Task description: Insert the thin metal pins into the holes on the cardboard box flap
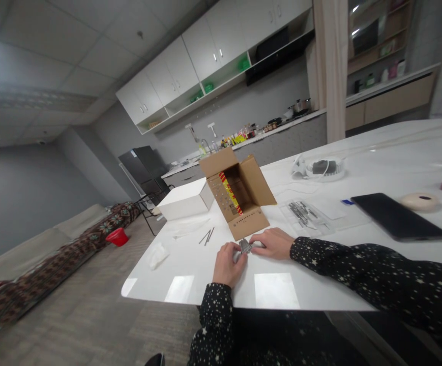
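Note:
Between my two hands, on the white table (213, 282), lies a small bundle of slim grey metal sticks (245, 246); their exact kind is too small to tell. My left hand (229, 265) closes on the bundle's left side with thumb and fingers. From the right, my right hand (274, 243) pinches its other side. Just behind the bundle stands an open cardboard box (248, 221) with its flaps spread and a red-yellow tape strip. Several loose metal sticks (207, 236) lie to the left. A clear plastic bag (306, 217) with more metal pieces rests to the right.
A white box (186, 201) stands behind left, and crumpled white tissue (158, 255) lies near the left edge. On the right are a black tablet (398, 215), a beige rounded object (420, 202) and a white round tray (325, 175) with a cable.

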